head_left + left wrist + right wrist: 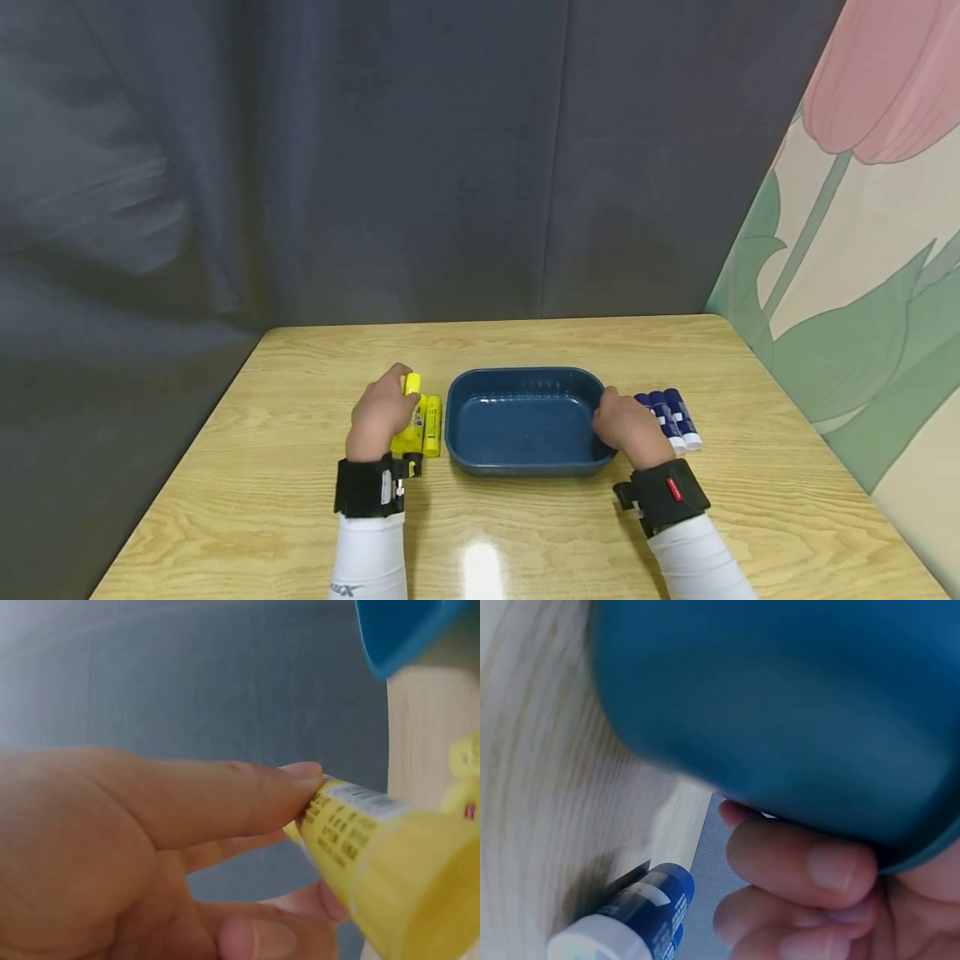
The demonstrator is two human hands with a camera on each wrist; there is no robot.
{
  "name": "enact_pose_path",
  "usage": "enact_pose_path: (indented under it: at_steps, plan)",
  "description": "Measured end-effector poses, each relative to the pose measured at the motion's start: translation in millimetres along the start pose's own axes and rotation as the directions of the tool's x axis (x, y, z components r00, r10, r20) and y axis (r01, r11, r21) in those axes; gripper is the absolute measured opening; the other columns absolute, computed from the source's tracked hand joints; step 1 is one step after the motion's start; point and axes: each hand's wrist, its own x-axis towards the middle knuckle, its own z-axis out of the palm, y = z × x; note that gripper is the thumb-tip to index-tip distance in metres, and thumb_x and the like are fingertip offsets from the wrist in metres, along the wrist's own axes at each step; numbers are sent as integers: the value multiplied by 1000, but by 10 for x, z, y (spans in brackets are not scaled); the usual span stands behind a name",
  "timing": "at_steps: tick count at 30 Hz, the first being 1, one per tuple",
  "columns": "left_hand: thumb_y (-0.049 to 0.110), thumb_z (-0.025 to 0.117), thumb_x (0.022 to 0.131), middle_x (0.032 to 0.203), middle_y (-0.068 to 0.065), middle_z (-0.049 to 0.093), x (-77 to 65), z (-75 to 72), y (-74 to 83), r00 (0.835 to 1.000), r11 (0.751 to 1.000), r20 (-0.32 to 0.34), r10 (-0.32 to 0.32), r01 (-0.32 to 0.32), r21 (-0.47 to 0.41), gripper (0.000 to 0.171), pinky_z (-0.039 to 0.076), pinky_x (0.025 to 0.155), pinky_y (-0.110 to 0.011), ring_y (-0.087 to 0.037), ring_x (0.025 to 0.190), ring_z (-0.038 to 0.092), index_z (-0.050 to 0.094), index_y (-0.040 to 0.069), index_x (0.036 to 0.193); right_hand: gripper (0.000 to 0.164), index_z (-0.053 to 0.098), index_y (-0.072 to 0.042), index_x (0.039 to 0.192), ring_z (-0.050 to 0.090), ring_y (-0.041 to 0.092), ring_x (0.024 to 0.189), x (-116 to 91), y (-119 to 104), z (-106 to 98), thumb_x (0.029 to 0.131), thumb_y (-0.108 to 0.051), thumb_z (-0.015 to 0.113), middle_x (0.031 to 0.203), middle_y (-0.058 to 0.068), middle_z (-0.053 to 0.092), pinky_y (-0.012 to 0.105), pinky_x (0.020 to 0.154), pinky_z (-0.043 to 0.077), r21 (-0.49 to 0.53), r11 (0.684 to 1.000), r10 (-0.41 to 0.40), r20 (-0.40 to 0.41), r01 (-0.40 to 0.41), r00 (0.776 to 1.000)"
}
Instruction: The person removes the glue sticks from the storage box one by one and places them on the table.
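My left hand (381, 410) pinches a yellow glue stick (352, 840) between thumb and fingers, raised above the table and tilted. Right beside it, more yellow glue sticks (432, 427) lie on the table, partly hidden by this hand. A dark blue plastic basin (525, 467) with rounded corners stands at the middle, with nothing inside. My right hand (630, 425) grips its right end, fingers curled against the outer wall under the rim, as the right wrist view shows. Just right of that hand lie blue glue sticks (678, 417) with white ends, side by side.
The wooden table (300, 517) runs back to a dark grey curtain (420, 208). On the right, a wall with a painted tulip (862, 250) borders the table edge.
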Motion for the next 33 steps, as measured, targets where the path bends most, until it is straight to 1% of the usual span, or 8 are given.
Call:
enact_pose_path:
  at_steps: [3, 6, 10, 12, 19, 26, 33]
  plan:
    - [22, 55, 94, 124, -19, 57, 29, -30, -109, 999, 999, 3, -36, 36, -22, 47, 43, 63, -34, -27, 91, 57, 41, 11, 138, 50, 29, 17, 134, 54, 27, 73, 0, 4, -4, 95, -14, 38, 95, 23, 56, 35, 59, 43, -6, 1000, 0, 0, 0, 1000]
    - [20, 54, 93, 124, -21, 56, 64, -36, -214, 998, 996, 2, -68, 68, -54, 48, 43, 63, -34, -29, 93, 57, 40, 10, 138, 51, 28, 16, 134, 54, 27, 74, 2, 10, -6, 95, -14, 38, 97, 24, 57, 36, 60, 43, -10, 1000, 0, -1, 0, 1000]
    - [20, 51, 94, 124, -22, 55, 99, -27, -327, 994, 990, 21, -110, 112, -90, 48, 42, 64, -34, -31, 96, 55, 39, 10, 139, 50, 28, 16, 134, 54, 27, 74, -7, 11, -10, 95, -14, 38, 97, 24, 56, 36, 59, 43, -10, 1000, 2, 0, -2, 1000]
    - [21, 49, 95, 128, -23, 52, 115, -19, -372, 992, 987, 33, -122, 125, -99, 48, 42, 66, -35, -31, 98, 54, 37, 10, 140, 50, 28, 16, 134, 54, 27, 74, -12, 10, -12, 95, -14, 38, 96, 24, 56, 36, 59, 43, -6, 1000, 3, 4, -3, 1000]
    - [18, 42, 96, 136, -24, 45, 202, 64, -512, 990, 984, 49, -132, 136, -112, 48, 43, 77, -44, -34, 105, 50, 33, 9, 142, 51, 27, 16, 135, 54, 27, 72, -15, -4, -21, 96, -15, 38, 91, 22, 55, 34, 57, 42, -3, 1000, 14, 10, -14, 1000]
    - [15, 41, 95, 136, -24, 44, 314, 183, -622, 988, 981, 67, -140, 147, -123, 48, 41, 80, -44, -33, 103, 48, 33, 8, 143, 51, 26, 15, 135, 54, 27, 72, -31, -22, -35, 96, -15, 38, 90, 21, 54, 34, 56, 42, 5, 1000, 28, 20, -28, 999]
    - [16, 41, 96, 138, -24, 42, 350, 235, -657, 985, 979, 90, -149, 160, -130, 47, 40, 85, -47, -33, 107, 46, 33, 8, 142, 51, 26, 15, 135, 54, 27, 73, -34, -18, -18, 96, -15, 38, 93, 23, 56, 35, 58, 43, 0, 1000, 28, 17, -28, 999]
